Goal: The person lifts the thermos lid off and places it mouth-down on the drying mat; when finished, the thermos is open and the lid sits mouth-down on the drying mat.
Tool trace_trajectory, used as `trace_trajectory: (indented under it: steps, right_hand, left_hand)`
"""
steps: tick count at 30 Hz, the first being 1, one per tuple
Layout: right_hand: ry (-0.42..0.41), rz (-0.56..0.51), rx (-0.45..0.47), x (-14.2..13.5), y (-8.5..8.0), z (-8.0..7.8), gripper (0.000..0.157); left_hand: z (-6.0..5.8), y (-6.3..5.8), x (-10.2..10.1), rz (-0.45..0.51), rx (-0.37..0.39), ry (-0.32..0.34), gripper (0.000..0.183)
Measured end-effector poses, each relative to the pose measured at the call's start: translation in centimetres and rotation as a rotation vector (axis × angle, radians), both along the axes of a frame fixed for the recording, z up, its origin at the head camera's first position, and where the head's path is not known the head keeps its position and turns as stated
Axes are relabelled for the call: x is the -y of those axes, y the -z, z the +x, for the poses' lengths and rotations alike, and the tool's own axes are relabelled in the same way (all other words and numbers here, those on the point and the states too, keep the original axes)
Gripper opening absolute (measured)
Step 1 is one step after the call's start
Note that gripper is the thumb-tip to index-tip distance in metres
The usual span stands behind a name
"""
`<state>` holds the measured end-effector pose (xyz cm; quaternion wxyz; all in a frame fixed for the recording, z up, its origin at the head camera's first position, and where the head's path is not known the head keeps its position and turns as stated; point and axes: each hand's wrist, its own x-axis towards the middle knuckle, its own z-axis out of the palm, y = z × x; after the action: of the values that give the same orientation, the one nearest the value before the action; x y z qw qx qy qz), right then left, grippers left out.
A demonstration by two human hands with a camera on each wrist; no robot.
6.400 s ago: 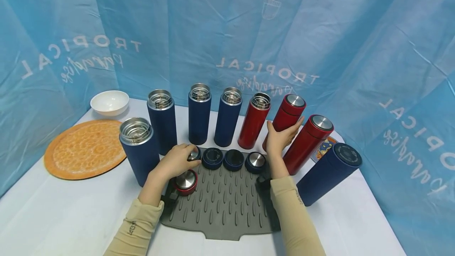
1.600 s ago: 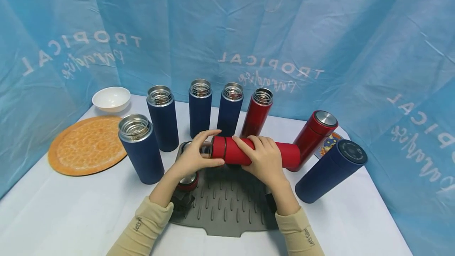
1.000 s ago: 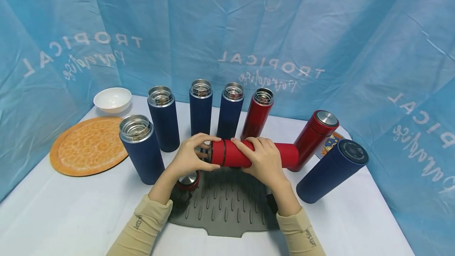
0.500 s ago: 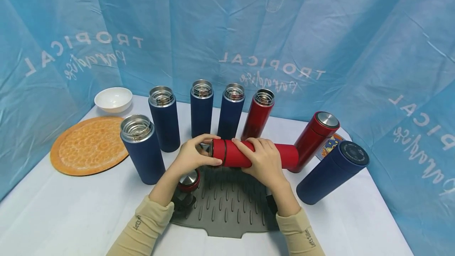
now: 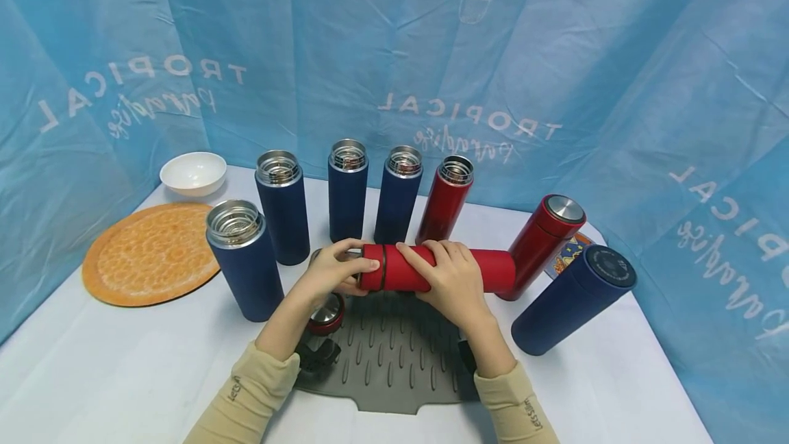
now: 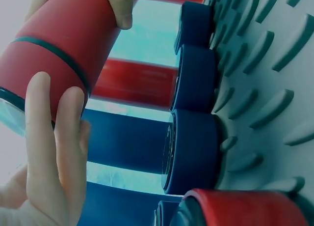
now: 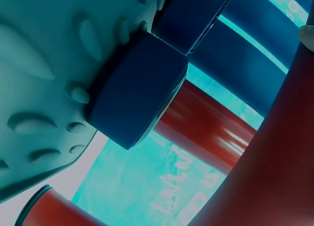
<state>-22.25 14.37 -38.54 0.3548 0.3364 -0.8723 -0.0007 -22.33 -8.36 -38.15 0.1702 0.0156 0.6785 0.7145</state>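
Observation:
Above the mat lies a red thermos flask [image 5: 496, 270], held sideways with its capped end to the left. My right hand [image 5: 455, 281] grips its body from above, thumb along the near side. The left hand [image 5: 328, 271] holds the flask's lid [image 5: 373, 282] between thumb and fingers; a dark ring [image 6: 51, 48] marks the seam below that lid. A loose red lid [image 5: 326, 315] with a silver top rests on the grey mat [image 5: 388, 379] under my left wrist. Several blue lids [image 6: 194, 150] stand along the mat's far edge, mostly hidden in the head view.
Behind the mat stand lidless blue flasks [image 5: 282, 214] and a lidless red flask [image 5: 445, 201]. To the right are a capped red flask [image 5: 545, 242] and a capped blue flask [image 5: 570, 303]. A white bowl [image 5: 194, 175] and round orange placemat [image 5: 151, 255] lie left.
Earlier, the red flask stood upright at the back and my left hand was at a small lid. Now the flask lies sideways between both hands. Just now, my left fingers shifted around its lid.

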Motion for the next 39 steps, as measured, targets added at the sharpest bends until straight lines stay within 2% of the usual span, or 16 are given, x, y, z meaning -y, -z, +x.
trace_trajectory:
  steps: [4,9,13,23,27,30,33,35,37,39]
  right_hand:
    - [0.009,0.008,0.004,0.0,0.0,0.0,0.088]
    - [0.017,0.0,0.007,-0.1,0.0,-0.1,0.088]
    - [0.012,-0.007,0.006,-0.1,-0.1,-0.1,0.089]
    - [0.008,-0.009,0.002,-0.1,0.2,-0.1,0.087]
    - [-0.001,-0.008,0.008,-0.1,0.3,-0.1,0.088]
    - [0.0,-0.01,0.012,0.0,0.3,0.0,0.088]
    - [0.007,-0.014,0.015,0.0,0.0,0.0,0.088]
    - [0.011,-0.014,0.015,-0.1,-0.2,0.0,0.088]
    - [0.016,-0.011,0.014,-0.2,-0.3,0.1,0.088]
    - [0.019,-0.006,0.014,-0.3,-0.3,0.1,0.086]
  left_hand:
    - [0.0,0.1,0.1,0.012,0.011,0.016,0.059]
    - [0.1,0.2,-0.1,0.042,-0.019,0.022,0.058]
    - [0.1,0.1,-0.1,0.034,-0.028,0.009,0.056]
    - [0.2,0.3,-0.6,0.016,0.016,-0.045,0.044]
    - [0.1,0.3,-0.7,-0.014,0.02,-0.058,0.038]
    - [0.1,0.2,-0.6,-0.074,0.008,-0.05,0.041]
    - [0.1,0.0,-0.1,-0.13,-0.071,0.022,0.048]
    - [0.1,-0.1,0.4,-0.18,-0.204,0.096,0.059]
    - [0.1,-0.1,0.8,-0.2,-0.372,0.178,0.072]
    - [0.0,0.0,1.1,-0.222,-0.522,0.223,0.077]
